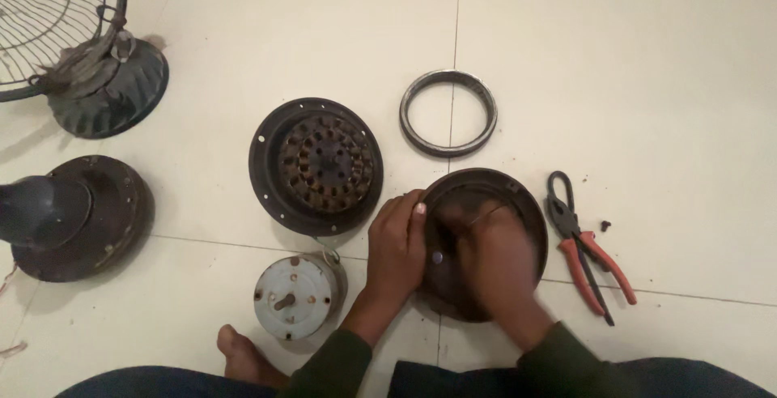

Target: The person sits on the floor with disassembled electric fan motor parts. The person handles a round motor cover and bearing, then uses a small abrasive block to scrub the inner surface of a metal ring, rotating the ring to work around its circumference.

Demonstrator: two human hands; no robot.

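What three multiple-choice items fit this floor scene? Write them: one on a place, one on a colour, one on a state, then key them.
1. Where do the pliers lie?
A. right of the round dark housing
B. on the metal ring
C. under the fan guard

2. What colour are the pliers' handles?
A. blue
B. red-orange
C. green

3. What is the left hand doing?
A. resting flat on the floor
B. holding the pliers
C. gripping the housing's left rim

Answers: 1 A, the pliers sit on the tile beside the housing's right edge. 2 B, both handles show red-orange. 3 C, its fingers curl over the rim, while the right hand, blurred, is inside the housing.
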